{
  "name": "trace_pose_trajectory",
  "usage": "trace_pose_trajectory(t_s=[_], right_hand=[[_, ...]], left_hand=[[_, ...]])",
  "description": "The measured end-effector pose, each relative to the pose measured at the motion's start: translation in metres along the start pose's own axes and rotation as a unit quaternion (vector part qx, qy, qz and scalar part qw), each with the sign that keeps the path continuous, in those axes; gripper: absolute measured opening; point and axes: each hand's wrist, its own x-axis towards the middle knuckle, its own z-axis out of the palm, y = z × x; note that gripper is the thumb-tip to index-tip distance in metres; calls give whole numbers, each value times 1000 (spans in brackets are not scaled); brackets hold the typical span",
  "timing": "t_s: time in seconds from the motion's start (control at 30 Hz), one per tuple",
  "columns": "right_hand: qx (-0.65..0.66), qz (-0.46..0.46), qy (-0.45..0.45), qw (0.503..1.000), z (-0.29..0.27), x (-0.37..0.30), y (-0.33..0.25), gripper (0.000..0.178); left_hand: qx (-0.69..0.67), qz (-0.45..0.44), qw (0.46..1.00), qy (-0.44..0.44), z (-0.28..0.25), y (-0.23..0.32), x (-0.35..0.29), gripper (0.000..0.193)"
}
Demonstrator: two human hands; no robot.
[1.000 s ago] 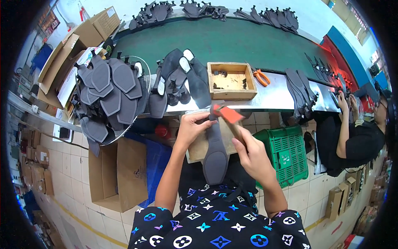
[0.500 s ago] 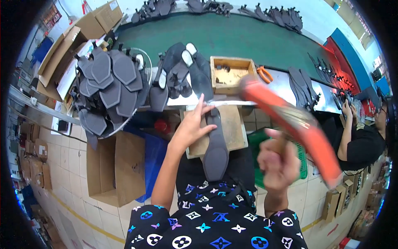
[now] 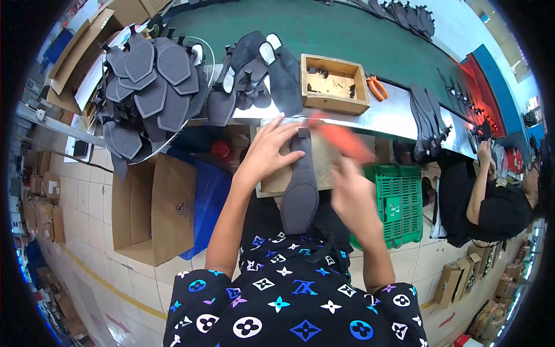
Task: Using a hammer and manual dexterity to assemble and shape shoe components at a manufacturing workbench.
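Note:
A dark grey shoe sole [image 3: 299, 199] lies lengthwise on a wooden block [image 3: 325, 168], its wide end toward my body and a small black heel piece at its far end. My left hand [image 3: 267, 151] steadies it from the left, thumb on the sole and fingertips beside the heel piece. My right hand [image 3: 354, 188] grips a hammer, whose handle is mostly hidden by the fingers. The red hammer head [image 3: 347, 140], smeared by motion, is close to the heel piece; contact cannot be made out.
Left stands a heap of grey soles [image 3: 153, 92] above a cardboard box [image 3: 156, 214]. Beyond the block are a wooden tray [image 3: 335, 104] of small black pieces, orange-handled pliers [image 3: 377, 88] and a green belt [image 3: 231, 29]. A green crate [image 3: 399, 202] stands right, near another person [image 3: 497, 202].
The hammer has swung down and left toward the heel end of the sole. My left hand stays on the sole, its fingers shifted slightly. The whole view has also shifted.

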Motion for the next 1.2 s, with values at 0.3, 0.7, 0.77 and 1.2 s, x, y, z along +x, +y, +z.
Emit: trace_pose_trajectory(t_s=[0.3,0.7,0.77,1.2], right_hand=[[-12,-1,-23,1000,-30,21,-11,37],[291,-63,-274,914,-33,41,-1,35],[398,-100,-285,866,-40,42,-10,36],[400,-256,-419,774,-61,68,-31,39]], left_hand=[[-188,29,980,55,-22,62,-38,25],[-537,-168,809,-172,-85,147,-72,25],[-555,-142,798,-190,-81,149,-76,28],[-654,0,664,-362,-68,148,-68,26]])
